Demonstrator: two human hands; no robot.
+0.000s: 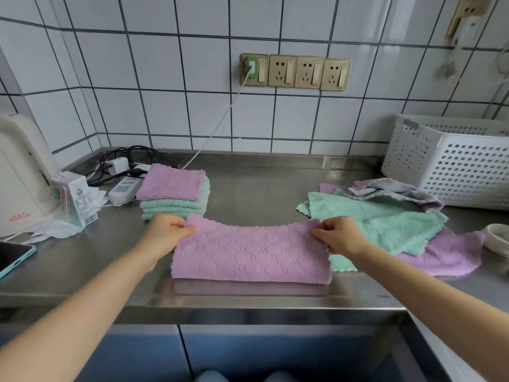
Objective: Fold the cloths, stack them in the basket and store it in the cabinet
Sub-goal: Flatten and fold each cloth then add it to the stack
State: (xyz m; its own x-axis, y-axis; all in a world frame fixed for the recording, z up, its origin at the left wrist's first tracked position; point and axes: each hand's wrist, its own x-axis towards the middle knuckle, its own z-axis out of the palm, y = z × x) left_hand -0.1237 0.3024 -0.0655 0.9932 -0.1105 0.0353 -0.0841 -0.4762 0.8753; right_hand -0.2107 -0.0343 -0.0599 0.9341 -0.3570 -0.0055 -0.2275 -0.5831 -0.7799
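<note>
A pink cloth (250, 253) lies folded in half on the steel counter (261, 188), its fold toward the front edge. My left hand (168, 234) pinches its far left corner and my right hand (337, 235) pinches its far right corner. Behind my left hand stands a stack of folded cloths (173, 193), pink on top and green below. To the right lies a loose heap of unfolded cloths (385, 216): green, pink and grey. The white perforated basket (451, 164) stands at the back right, against the wall.
A white appliance (19, 175), a small carton (75, 199), a power strip (124, 188) and tangled cables sit at the left. A phone (13, 257) lies at the left edge. A white bowl (497, 238) is at the far right. Blue cabinet doors (248, 354) are below the counter.
</note>
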